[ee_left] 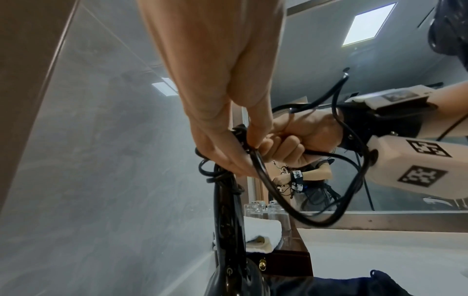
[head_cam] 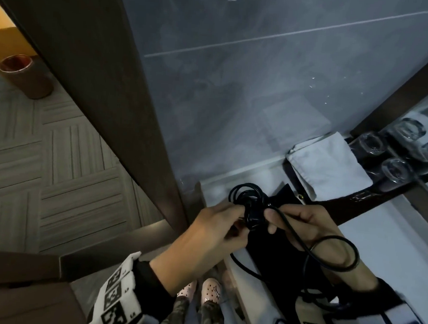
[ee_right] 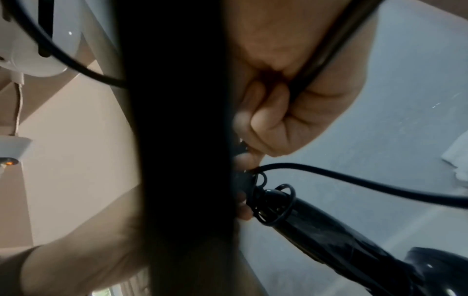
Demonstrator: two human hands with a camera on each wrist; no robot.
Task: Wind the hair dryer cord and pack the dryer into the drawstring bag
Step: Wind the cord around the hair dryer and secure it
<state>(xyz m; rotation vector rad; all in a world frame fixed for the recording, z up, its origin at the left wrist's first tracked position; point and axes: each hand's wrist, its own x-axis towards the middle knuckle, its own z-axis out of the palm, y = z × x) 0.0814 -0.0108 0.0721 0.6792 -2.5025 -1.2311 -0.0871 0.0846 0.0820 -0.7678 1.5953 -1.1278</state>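
The black hair dryer (ee_left: 225,222) hangs handle-up above the counter, also seen in the right wrist view as the dryer (ee_right: 329,238). Its black cord (head_cam: 246,194) is gathered in small coils at the handle's top. My left hand (head_cam: 237,213) pinches those coils at the handle end. Just to its right, my right hand (head_cam: 272,220) grips the cord in a fist, and a loose loop (head_cam: 332,254) hangs over that wrist. The dark drawstring bag (head_cam: 272,255) lies flat on the counter beneath both hands; its opening is hidden.
A folded white towel (head_cam: 328,166) and several upturned glasses (head_cam: 395,170) sit on a dark tray (head_cam: 356,198) at the back right. The white counter (head_cam: 391,235) runs right under a mirror. A grey wall and dark door frame (head_cam: 111,105) stand left.
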